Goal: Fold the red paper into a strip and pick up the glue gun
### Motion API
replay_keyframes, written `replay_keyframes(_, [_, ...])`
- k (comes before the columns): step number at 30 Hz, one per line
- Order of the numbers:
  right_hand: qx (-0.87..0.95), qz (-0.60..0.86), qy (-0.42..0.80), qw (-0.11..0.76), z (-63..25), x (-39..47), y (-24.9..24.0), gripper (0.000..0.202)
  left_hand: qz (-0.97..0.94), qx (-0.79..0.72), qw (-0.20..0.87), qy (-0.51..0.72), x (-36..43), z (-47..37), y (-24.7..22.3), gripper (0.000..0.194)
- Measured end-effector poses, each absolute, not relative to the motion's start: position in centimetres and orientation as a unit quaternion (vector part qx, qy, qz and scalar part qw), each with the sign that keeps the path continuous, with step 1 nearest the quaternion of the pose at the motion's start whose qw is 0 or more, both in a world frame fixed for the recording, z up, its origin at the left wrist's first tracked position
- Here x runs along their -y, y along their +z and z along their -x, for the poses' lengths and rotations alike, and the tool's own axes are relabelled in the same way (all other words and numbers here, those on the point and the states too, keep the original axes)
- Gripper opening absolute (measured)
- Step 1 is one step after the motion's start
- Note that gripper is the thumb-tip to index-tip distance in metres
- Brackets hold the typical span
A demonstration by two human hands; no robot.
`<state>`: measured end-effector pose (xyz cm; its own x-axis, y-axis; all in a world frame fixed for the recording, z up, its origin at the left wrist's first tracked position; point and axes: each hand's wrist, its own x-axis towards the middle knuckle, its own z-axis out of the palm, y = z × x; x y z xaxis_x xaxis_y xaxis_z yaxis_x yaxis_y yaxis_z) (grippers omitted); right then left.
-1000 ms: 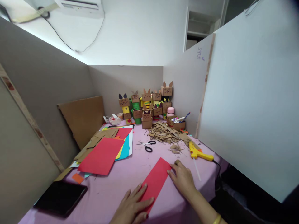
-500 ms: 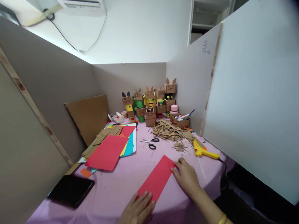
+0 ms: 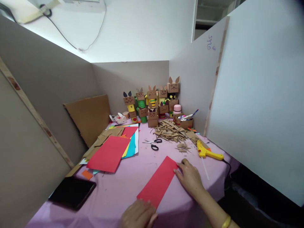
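Observation:
A long red paper strip lies slantwise on the pink cloth before me, seemingly folded. At its upper right edge, my right hand grips the paper between thumb and fingers. My left hand is at the strip's near end, its fingertips on or just over the paper; they are smeared by motion. Black-handled scissors lie beyond the strip. To the right rests a yellow glue gun with a glue stick under it.
Red sheets and other coloured papers lie at the left, near a black tablet-like device. Cardboard scraps are heaped at the back. Several cardboard animal figures stand behind. Grey partitions enclose the table.
My left hand has slid slightly down toward the near end of the strip, its fingers now more bent. My right hand stays at the upper edge. The view has tilted slightly.

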<state>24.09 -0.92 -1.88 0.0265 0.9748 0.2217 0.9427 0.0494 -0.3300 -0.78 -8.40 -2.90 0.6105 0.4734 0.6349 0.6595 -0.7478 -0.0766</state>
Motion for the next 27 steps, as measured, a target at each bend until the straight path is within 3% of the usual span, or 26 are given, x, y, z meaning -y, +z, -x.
replay_keyframes(4, [0.698,0.685,0.033,0.204,-24.0,1.0,-2.0,0.031,0.882,0.438,0.04,-0.171,5.7,-4.7,-0.7,0.033])
replay_keyframes(11, [0.702,0.682,0.032,0.204,-24.2,0.9,-2.0,0.031,0.846,0.525,-0.019,-0.093,3.7,-7.6,-0.7,0.05])
replay_keyframes(23, [0.714,0.658,0.056,0.231,-23.7,1.5,-1.2,0.038,0.801,0.598,-0.035,-0.023,5.7,-6.4,-0.1,0.053])
replay_keyframes(27, [0.842,0.483,0.139,0.194,-21.2,3.3,-0.5,0.057,0.8,0.597,-0.054,-0.02,5.2,-6.4,-0.5,0.054])
